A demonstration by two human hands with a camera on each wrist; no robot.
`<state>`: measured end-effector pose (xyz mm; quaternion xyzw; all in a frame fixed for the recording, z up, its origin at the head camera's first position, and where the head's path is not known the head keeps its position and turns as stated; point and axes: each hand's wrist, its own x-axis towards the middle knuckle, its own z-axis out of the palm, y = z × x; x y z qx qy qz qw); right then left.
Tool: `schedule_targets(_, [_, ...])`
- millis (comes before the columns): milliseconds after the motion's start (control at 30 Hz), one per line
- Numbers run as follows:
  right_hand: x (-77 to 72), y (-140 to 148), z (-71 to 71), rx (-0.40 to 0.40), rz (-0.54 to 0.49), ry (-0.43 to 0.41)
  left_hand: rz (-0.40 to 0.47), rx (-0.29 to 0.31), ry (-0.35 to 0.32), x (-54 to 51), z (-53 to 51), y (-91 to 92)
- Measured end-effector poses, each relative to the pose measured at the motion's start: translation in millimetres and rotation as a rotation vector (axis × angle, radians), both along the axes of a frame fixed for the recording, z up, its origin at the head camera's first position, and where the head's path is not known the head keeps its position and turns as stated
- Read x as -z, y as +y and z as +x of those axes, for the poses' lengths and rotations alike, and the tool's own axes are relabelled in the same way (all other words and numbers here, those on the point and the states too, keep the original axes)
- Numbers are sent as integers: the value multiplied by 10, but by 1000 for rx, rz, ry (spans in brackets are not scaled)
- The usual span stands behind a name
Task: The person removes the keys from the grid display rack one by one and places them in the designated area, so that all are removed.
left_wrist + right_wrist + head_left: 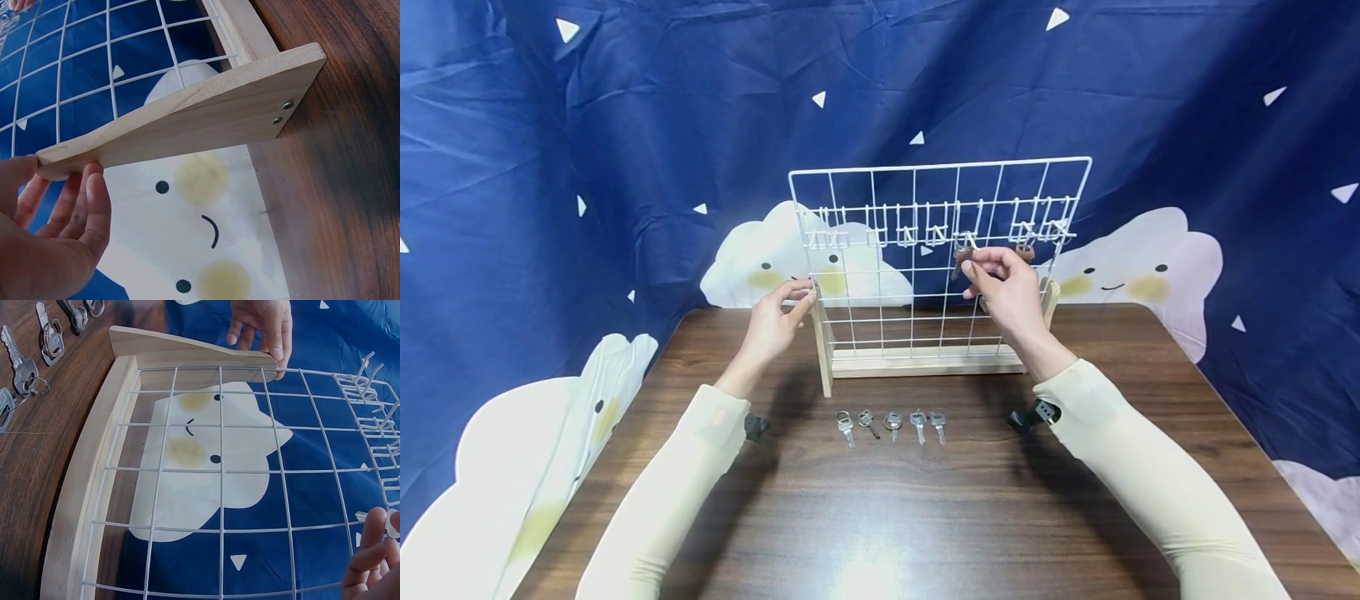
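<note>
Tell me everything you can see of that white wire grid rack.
The white wire grid rack is a rectangular mesh, seemingly metal, standing upright on a dark brown wood-grain table. Its pale wooden stand has a base bar and two tapering side pieces, the left one showing two screws. White wire hooks line the mesh's upper part; a brown item hangs near the right end. The left hand grips the left side piece's upper end; the right hand holds a metal key by a hook.

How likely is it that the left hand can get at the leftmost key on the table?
Probably yes, once the left hand releases the wooden side support: the leftmost key lies on the table with nothing covering it.
</note>
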<state>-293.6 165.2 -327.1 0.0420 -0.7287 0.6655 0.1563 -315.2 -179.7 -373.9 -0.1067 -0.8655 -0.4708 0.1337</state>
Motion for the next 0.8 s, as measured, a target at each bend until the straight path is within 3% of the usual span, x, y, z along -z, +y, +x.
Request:
schedule_targets(400, [-26,-28,-20,-20,-58,38,15,10,-4,-3,13,4])
schedule_targets(800, [-25,-28,2,-15,2,148,34,21,-2,-5,8,0])
